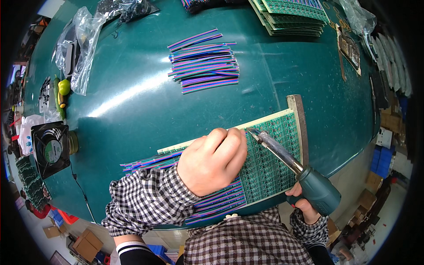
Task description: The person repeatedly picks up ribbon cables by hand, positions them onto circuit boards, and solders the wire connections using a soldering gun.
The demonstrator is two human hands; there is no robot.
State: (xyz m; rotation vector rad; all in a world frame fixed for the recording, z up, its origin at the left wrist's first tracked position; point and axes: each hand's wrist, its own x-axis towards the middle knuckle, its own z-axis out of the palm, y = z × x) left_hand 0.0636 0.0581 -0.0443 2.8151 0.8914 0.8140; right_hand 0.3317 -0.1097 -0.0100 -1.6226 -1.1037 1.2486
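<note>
- Two bare hands work over a green circuit-board panel (271, 161), which lies on the green tabletop (132, 119) near its front edge.
- Right hand (308, 211): grip closed around the handle of a soldering iron (316, 185); tip points up-left, close to the panel's upper edge and just beside the left fingertips.
- Left hand (214, 161): fingers curled over the panel; fingertips largely hidden, so cannot tell what, if anything, the grip pinches.
- Multicoloured ribbon wires (221, 201) extend leftward from the panel, partly beneath the left forearm.
- Grey bar (298, 128) stands along the panel's right edge.
- Loose wire pile (205, 66) beyond; stacked boards (296, 20) upper right; black fan (51, 150) at left.
</note>
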